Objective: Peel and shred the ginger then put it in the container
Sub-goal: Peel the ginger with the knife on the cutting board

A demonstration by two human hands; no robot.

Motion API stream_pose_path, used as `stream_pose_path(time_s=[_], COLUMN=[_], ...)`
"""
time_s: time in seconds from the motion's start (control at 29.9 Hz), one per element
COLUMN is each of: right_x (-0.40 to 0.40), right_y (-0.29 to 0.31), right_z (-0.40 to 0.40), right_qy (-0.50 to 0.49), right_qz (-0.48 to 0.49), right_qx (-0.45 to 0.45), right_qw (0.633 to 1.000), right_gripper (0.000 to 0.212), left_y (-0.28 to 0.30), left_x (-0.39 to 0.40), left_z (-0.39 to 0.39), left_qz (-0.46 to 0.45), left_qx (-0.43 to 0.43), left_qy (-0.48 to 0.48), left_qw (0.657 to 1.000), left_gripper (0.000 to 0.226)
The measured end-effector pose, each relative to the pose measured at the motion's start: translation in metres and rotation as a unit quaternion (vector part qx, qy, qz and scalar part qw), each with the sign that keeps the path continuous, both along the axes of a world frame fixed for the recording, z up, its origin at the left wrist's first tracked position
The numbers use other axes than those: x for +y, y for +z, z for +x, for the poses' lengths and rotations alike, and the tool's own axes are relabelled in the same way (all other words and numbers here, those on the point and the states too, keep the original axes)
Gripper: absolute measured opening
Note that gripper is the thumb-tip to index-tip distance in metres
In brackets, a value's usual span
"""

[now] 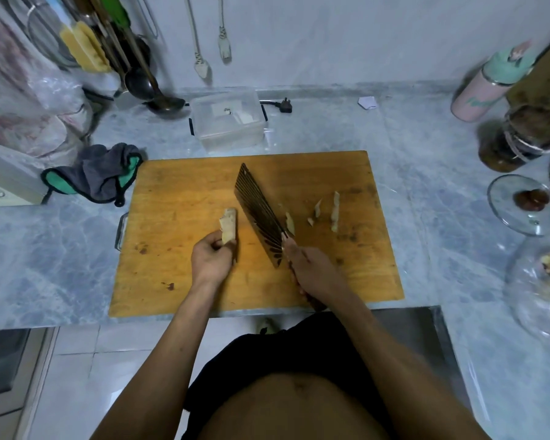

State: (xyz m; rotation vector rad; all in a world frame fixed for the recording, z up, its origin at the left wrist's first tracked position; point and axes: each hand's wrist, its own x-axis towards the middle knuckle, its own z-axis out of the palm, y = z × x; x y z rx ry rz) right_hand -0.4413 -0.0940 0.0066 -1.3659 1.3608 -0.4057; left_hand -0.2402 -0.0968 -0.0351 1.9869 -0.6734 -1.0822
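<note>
From my remote seat, left of centre: a grey cloth (104, 171) lies crumpled on the marble surface (45, 249), touching the upper-left corner of the wooden cutting board (178, 192). On the board, my left hand (211, 260) has its grip clenched round a piece of ginger (228, 226), whose pale end pokes up past the fingers. Just right of it, a ribbed cleaver (259, 214) slants across the board, its handle held fast in the grip of my right hand (308, 271). Ginger peelings (326, 212) lie scattered right of the blade. Above the board, at upper centre, stands a clear plastic container (227, 120).
</note>
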Motion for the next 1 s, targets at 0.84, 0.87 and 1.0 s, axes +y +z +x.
stream_pose_path(time_s=[0.84,0.87,1.0], right_x=[-0.022,-0.024,-0.038], right_y=[0.008,0.009,0.012], right_z=[-0.006,-0.008,-0.011], right_qy=[0.1,0.101,0.134], right_qz=[-0.07,-0.068,-0.053], right_qx=[0.077,0.079,0.09], right_qw=[0.99,0.989,0.986], right_gripper=[0.076,0.077,0.076], left_y=[0.014,0.014,0.013], left_x=[0.001,-0.001,-0.004], left_z=[0.019,0.022,0.031], left_qz=[-0.003,0.002,0.02], left_qx=[-0.145,-0.106,-0.163], left_qy=[-0.066,-0.063,-0.124], left_qw=[0.987,0.992,0.979], left_gripper=[0.029,0.027,0.026])
